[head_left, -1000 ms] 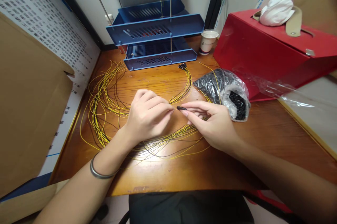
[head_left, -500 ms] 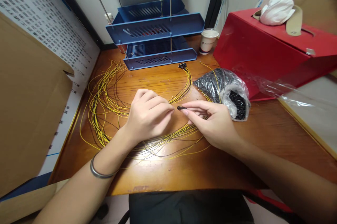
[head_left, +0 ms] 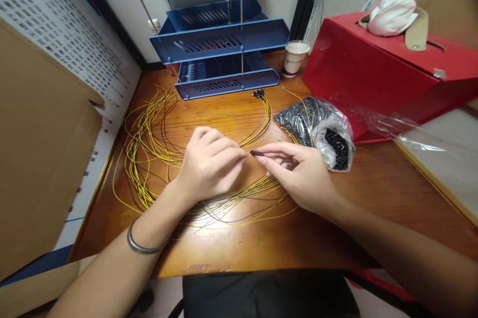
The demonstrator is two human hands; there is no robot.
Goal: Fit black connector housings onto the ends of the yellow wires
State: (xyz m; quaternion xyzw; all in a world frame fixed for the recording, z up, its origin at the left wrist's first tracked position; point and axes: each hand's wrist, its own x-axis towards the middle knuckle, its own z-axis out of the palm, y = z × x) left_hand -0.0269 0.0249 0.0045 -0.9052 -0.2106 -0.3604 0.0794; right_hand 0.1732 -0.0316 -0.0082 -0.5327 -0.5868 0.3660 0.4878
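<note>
Head view – wooden desk (head_left: 231,253), blue trays (head_left: 224,39), hands pinching yellow wire (head_left: 257,131), black connector (head_left: 257,153).

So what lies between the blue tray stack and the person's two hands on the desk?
In the head view, between the blue tray stack and the hands lie bare wood and a curved bundle of yellow wires with black ends.

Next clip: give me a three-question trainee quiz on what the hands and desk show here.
1. True or false: the right hand pinches a small black connector at its fingertips.
2. What does the clear plastic bag hold? A) black parts B) white tissue C) coins
3. Fill in: the left hand pinches a thin ____ wire.

Key: 1 true; 2 A; 3 yellow.
</note>
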